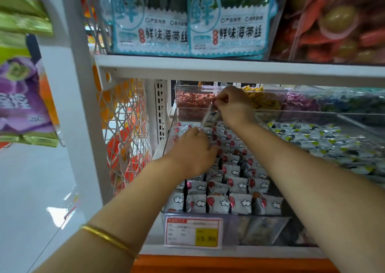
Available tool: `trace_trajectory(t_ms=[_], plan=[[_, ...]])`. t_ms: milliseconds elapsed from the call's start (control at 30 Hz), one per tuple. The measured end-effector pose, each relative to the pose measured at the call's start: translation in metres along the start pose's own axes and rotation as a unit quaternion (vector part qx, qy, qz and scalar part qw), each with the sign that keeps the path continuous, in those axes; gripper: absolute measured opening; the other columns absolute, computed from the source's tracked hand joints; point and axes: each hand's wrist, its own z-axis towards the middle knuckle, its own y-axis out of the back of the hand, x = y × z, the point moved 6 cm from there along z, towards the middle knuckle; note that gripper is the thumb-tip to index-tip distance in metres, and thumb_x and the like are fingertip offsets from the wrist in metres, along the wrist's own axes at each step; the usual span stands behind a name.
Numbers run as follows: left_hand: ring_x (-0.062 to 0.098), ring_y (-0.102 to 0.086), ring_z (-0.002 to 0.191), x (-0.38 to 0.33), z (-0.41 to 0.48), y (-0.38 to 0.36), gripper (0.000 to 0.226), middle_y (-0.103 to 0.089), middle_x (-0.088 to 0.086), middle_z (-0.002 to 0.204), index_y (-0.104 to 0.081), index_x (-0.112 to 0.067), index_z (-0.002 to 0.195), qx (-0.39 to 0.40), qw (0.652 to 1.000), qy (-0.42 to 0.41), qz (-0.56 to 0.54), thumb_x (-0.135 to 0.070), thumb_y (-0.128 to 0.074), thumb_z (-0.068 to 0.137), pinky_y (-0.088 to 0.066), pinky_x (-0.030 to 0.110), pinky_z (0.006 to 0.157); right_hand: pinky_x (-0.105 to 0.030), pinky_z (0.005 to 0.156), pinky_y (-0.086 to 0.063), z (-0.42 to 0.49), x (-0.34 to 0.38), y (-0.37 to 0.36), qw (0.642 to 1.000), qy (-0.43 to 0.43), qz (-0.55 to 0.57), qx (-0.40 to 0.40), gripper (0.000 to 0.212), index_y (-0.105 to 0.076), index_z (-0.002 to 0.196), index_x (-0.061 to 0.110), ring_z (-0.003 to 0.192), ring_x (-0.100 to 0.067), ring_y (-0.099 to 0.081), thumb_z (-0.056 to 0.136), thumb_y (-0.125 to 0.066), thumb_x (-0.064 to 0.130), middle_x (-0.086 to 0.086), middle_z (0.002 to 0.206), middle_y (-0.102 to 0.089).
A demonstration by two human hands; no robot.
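Observation:
A clear plastic bin point(264, 225) on a shop shelf holds rows of small white snack packets point(239, 202) with red and cloud marks. My left hand point(193, 152) reaches into the back left of the bin, fingers curled down among the packets; what they hold is hidden. My right hand point(233, 104) is raised over the back of the bin and pinches the top edge of a single packet point(209, 116), which hangs down from the fingers.
A price tag point(193, 232) reading 15.80 hangs on the bin front. Another bin of white-green packets point(325, 145) sits to the right. Bins of red point(193, 99) and yellow sweets point(264, 100) stand behind. Seaweed bags point(187, 23) fill the shelf above.

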Motion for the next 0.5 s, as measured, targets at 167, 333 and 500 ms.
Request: trace_trajectory(t_ms=[167,333,500], plan=[[0.018,-0.049,0.070,-0.008,-0.030,0.020,0.009,-0.047,0.001,0.086,-0.046,-0.013,0.101,-0.128,0.979,0.017,-0.160,-0.017,-0.038,0.098,-0.043,0.027,0.055,-0.021,0.070,-0.050,-0.048,0.003,0.054,0.981,-0.038,0.162,-0.095,0.008,-0.059,0.082,0.015,0.077,-0.017,-0.063,0.090,-0.059,0.012,-0.002,0.083,-0.063],[0.024,-0.062,0.071,-0.006,-0.060,0.027,0.021,-0.061,0.006,0.090,-0.051,-0.012,0.115,-0.191,0.939,0.055,-0.283,-0.021,-0.042,0.099,-0.054,0.037,0.062,-0.043,0.073,-0.057,-0.105,-0.001,0.085,0.945,-0.119,0.292,-0.085,0.005,-0.064,0.089,0.010,0.082,-0.028,-0.066,0.090,-0.060,0.014,-0.010,0.094,-0.066],[0.012,-0.069,0.065,-0.007,-0.080,0.018,0.027,-0.070,0.004,0.078,-0.063,-0.007,0.092,-0.127,0.843,0.088,-0.515,-0.027,-0.044,0.097,-0.055,0.022,0.056,-0.027,0.055,-0.057,-0.146,-0.010,0.100,0.896,-0.181,0.393,-0.099,0.007,-0.064,0.084,0.009,0.058,-0.016,-0.066,0.090,-0.061,0.012,-0.012,0.084,-0.068]])
